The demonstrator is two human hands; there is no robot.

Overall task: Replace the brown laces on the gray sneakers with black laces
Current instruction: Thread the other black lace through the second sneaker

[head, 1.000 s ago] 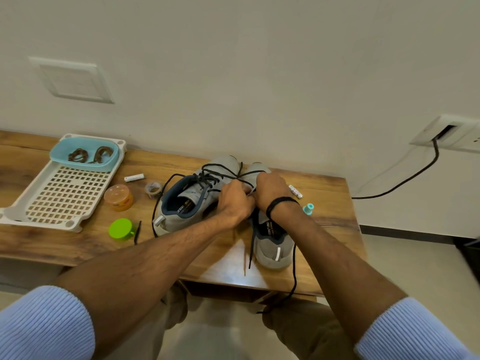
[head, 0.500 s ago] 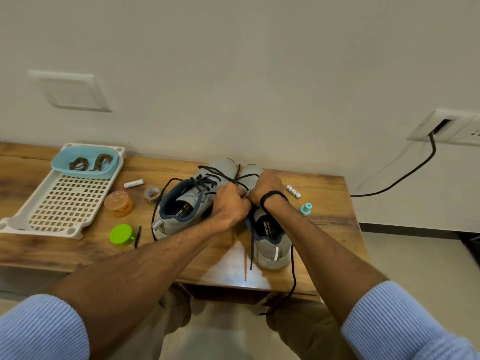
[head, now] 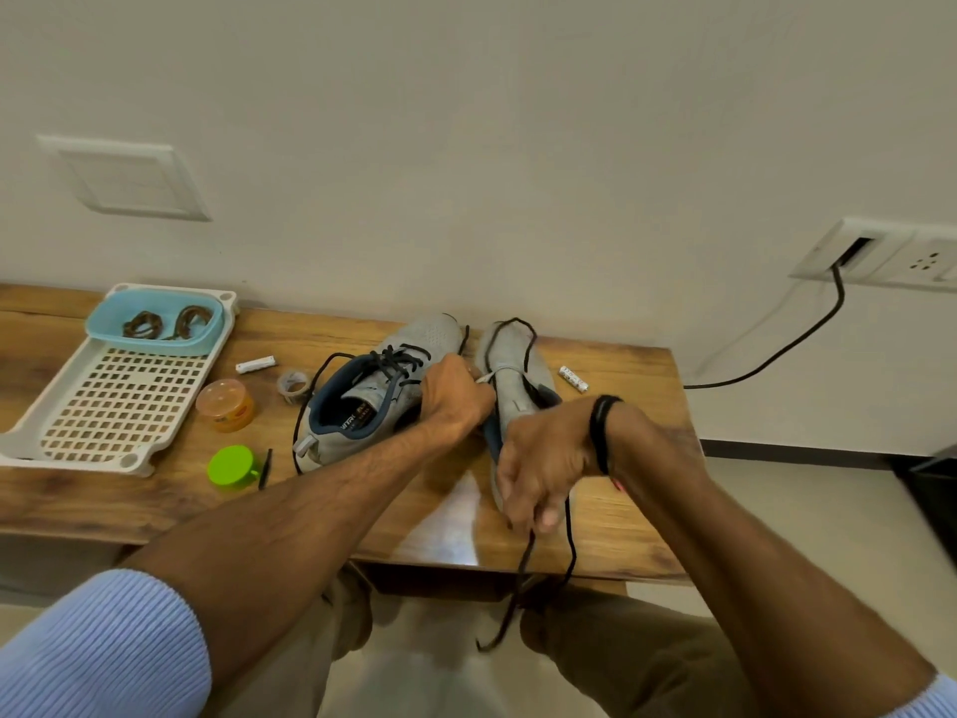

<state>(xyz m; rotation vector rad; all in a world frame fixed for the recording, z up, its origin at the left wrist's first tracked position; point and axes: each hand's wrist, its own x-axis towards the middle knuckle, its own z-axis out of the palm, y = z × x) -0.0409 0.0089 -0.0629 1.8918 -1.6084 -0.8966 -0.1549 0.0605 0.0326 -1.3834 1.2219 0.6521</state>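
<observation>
The gray cloth sneaker (head: 510, 355) lay on the brown wooden table (head: 621, 515), toe to the wall. A thin black lace (head: 523, 562) looped over its toe. The right hand (head: 544, 458) pinched the lace over the sneaker's heel, and the loose ends hung past the table edge. The left hand (head: 455, 396) curled its fingers on the sneaker by the lace holes.

Just left of that sneaker lay the second gray sneaker (head: 430, 334), already laced in black. The white letters inside it were too blurry to read. Farther left sat a clear tape roll (head: 293, 384), a white battery (head: 255, 364), a round orange jar (head: 228, 406), a green lid (head: 233, 467), and a white holed tray (head: 119, 401) holding a blue tub (head: 155, 342) of coiled brown laces (head: 165, 323). Just right of the sneaker lay another small battery (head: 573, 378), its print too small to read.
</observation>
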